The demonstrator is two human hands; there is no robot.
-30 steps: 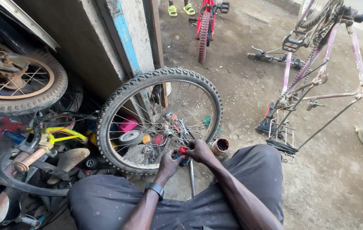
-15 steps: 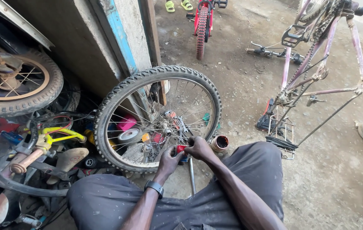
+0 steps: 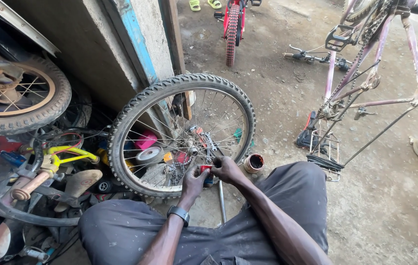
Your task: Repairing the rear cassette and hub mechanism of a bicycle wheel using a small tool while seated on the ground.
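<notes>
Rubber-tyred bicycle wheel w/ knobby black tread and thin steel spokes (image 3: 182, 135) stands upright on the dirt ground (image 3: 277, 98), leaning back against the grey concrete wall w/ a blue painted strip (image 3: 120, 44), just in front of the seated person's knees. Judging by looks: light enough for one hand, rim and tyre stiff, spokes thin and easy to bend or pluck out of true, hub area prob. greasy and slippery. Best hold is the tyre/rim edge or the axle, not the spokes.

Looks: tread worn but whole, spokes dull and rusty in spots, hub cluster near centre partly hidden by spokes. Coloured bits (pink, yellow, teal) show through from the junk behind.

Hands: left hand (image 3: 194, 180), black watch at the wrist, and right hand (image 3: 227, 169) meet close together low by the hub. Both are curled round a small red-handled tool (image 3: 205, 169); fingers pinch it, not spread. What the tip touches – can't tell, hidden.

Nearby: small round rusty tin w/ dark contents (image 3: 254, 163) just beside the right hand, thin metal rod (image 3: 221, 201) on the ground between the knees, upturned purple-framed bike (image 3: 366, 73) well apart to the right.
</notes>
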